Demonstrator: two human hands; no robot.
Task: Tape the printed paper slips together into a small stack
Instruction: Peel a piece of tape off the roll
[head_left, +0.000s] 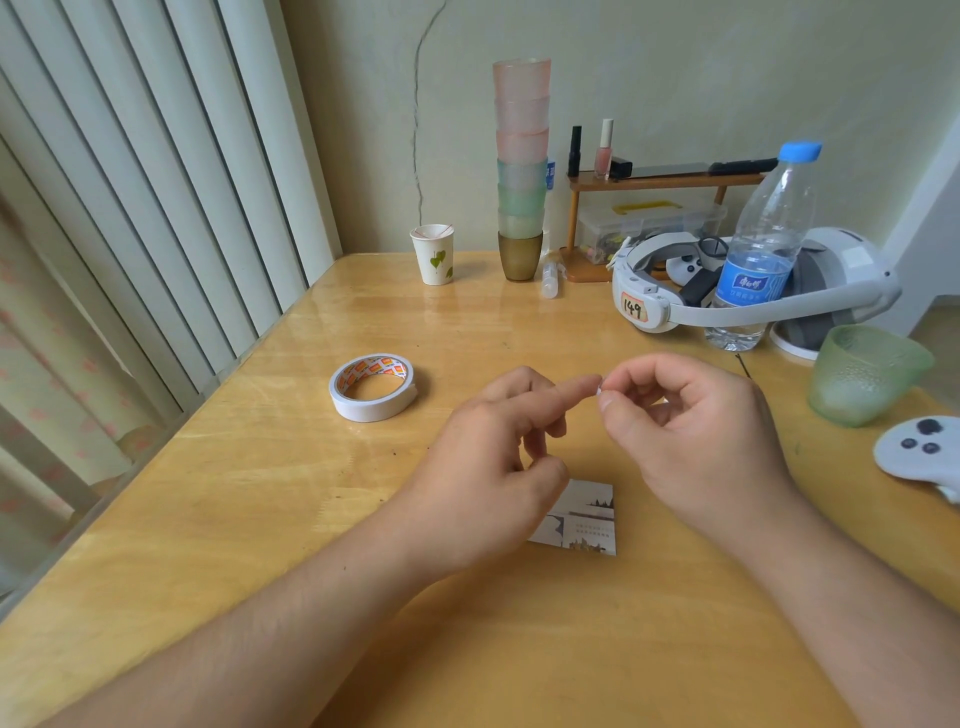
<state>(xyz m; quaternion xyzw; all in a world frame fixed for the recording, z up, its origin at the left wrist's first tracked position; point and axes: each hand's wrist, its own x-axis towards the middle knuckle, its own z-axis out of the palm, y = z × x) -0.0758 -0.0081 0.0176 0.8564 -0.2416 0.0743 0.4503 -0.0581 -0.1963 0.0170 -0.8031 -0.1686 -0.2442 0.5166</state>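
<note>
A printed paper slip (584, 519) lies flat on the wooden table (260, 493), partly hidden under my left hand (493, 457). My left hand hovers above it with the index finger stretched toward the right hand and the other fingers curled. My right hand (691, 431) pinches a tiny white piece of tape (600, 388) between thumb and forefinger, right at the left index fingertip. A roll of white double-sided tape (373, 387) lies flat to the left of both hands.
A green glass cup (865, 374) and a white controller (919, 452) sit at the right. Behind are a headset (753, 291), a water bottle (758, 244), a tall stack of cups (521, 171), a paper cup (434, 254) and a small shelf (660, 182).
</note>
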